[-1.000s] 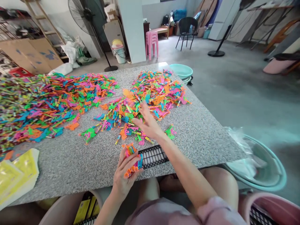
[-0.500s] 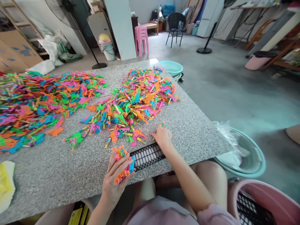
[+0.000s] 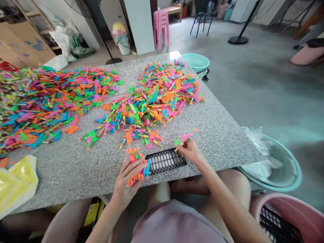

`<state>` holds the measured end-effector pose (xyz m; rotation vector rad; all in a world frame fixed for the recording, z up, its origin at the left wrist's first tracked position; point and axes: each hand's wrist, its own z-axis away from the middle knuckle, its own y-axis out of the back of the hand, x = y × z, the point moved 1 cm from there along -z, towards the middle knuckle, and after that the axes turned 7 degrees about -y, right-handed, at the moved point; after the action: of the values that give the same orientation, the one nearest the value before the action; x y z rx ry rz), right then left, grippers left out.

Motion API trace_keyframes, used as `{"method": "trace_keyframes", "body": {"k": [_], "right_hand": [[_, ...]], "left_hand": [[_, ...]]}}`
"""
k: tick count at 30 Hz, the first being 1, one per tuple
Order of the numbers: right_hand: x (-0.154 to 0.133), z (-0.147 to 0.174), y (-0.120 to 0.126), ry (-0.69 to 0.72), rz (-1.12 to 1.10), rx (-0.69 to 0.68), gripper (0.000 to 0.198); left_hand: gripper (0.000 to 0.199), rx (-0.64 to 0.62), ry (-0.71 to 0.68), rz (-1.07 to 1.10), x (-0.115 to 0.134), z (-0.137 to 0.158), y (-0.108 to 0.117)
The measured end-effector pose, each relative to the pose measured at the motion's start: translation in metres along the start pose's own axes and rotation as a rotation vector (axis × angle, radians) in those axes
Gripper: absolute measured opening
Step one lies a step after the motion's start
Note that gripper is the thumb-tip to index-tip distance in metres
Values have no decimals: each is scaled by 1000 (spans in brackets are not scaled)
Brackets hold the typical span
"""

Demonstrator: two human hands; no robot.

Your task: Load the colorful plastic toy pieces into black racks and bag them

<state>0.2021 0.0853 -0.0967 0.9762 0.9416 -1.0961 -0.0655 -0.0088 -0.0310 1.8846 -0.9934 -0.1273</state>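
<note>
A black plastic lattice basket [image 3: 165,161] lies at the table's front edge. My left hand [image 3: 123,184] curls round a packed row of colourful plastic toy guns [image 3: 146,167] at the basket's left end; its palm side is hidden. Just above the basket's right end, my right hand [image 3: 194,153] pinches a few toy guns [image 3: 186,136], pink and green, clear of the tabletop. Beyond both hands spreads a loose pile of toy guns [image 3: 152,98] in orange, pink, green and blue.
A larger heap of toy guns [image 3: 50,104] covers the speckled table's [image 3: 101,172] left side. Yellow-and-white printed packaging [image 3: 21,179] lies at front left. Beside the table stand a teal tub [image 3: 295,168] with plastic bags and a pink tub [image 3: 258,206] holding black baskets.
My right hand has moved right and lifted, with pink and green toy guns now showing in its fingers. My left hand stays at the basket's left end. The view has shifted.
</note>
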Motion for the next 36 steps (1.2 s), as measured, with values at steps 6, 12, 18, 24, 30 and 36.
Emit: {"method": "trace_keyframes", "body": {"k": [6,12,18,24,30,36], "right_hand": [[-25,1,-84,287,252,-149,12],[-41,-5,-101,308,684,-233,14],[-62,-7,-102,382,906,-369,28],[-63,-11,-107,445,822,-398,23],[-65,-9,-116,457,881,-385,17],[-43,-4,-112,443,778,-335,15]], "left_hand": [[31,-65,8,-8,-1,3,2],[30,-60,31,-29,1,4,1],[29,-8,-32,-63,0,7,-3],[30,24,-39,-87,-3,10,-6],[26,32,-34,-99,-1,0,-1],[25,-27,-39,-106,-4,1,5]]}}
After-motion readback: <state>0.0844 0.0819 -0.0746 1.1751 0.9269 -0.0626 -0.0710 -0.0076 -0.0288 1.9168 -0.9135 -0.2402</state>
